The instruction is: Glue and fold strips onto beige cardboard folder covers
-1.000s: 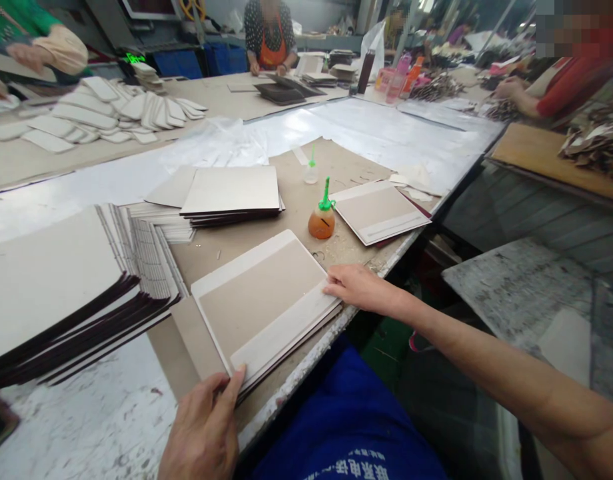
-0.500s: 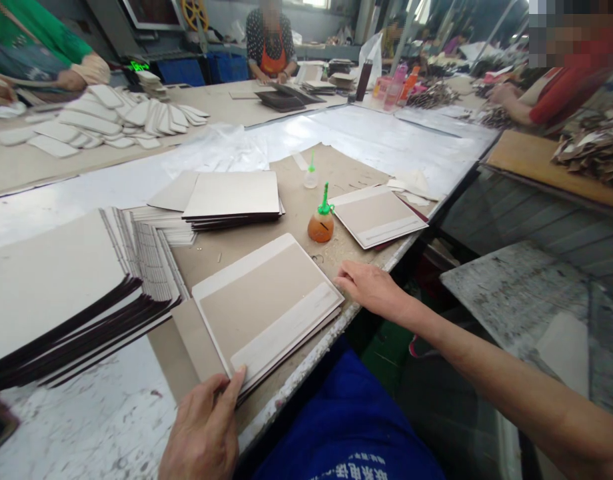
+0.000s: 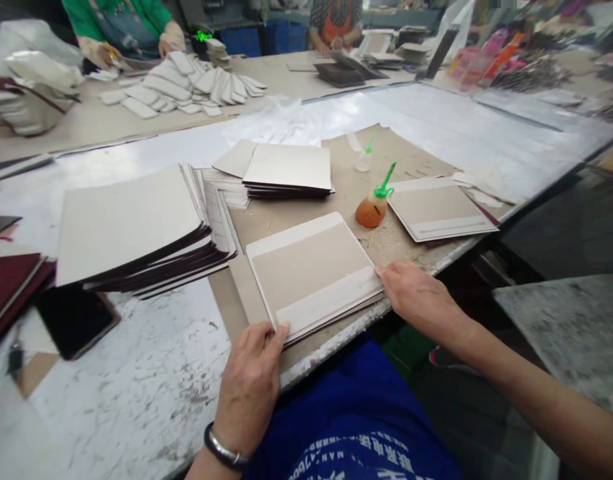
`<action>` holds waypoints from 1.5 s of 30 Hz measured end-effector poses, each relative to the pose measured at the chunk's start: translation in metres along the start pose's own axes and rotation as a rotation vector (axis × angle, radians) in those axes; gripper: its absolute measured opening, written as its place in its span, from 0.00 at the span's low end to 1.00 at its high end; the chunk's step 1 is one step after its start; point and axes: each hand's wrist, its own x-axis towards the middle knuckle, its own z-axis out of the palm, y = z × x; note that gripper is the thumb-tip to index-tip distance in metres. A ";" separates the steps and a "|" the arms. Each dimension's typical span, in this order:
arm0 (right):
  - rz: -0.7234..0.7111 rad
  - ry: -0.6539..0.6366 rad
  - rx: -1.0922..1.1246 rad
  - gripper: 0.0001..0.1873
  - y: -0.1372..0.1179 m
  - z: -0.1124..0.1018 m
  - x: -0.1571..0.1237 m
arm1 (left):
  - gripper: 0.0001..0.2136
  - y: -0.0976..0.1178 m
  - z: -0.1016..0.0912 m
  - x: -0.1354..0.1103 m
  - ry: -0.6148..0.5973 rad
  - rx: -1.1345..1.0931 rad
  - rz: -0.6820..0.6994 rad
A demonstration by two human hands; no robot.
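Left hand: holding board at seven o'clock
Right hand: fingers curled at three o'clock, grip unclear

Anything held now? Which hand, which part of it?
The beige panel: left hand has its thumb on the near left corner; right hand is at the right edge, toward the near corner. Firm grip or light touch: cannot tell.

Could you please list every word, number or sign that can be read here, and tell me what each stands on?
"联系电话": white print on the blue garment.
"MAN", apparently: part of a line on the same garment.
The garment's remaining characters and digits: too small, blurred or cut off to read surely.
Green glowing marks at the back: too blurred to read.
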 end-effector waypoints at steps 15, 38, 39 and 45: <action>0.265 -0.032 0.934 0.09 0.016 -0.015 0.019 | 0.17 -0.010 0.005 -0.002 0.061 -0.006 0.093; 0.260 -0.043 0.908 0.12 0.027 0.002 0.035 | 0.20 -0.039 0.020 -0.007 0.086 0.125 0.269; 0.273 -0.040 0.916 0.11 0.027 0.005 0.035 | 0.20 -0.039 0.020 -0.007 0.088 0.127 0.269; 0.302 -0.146 1.056 0.12 0.031 0.012 0.035 | 0.19 -0.028 0.016 -0.006 0.068 0.069 0.175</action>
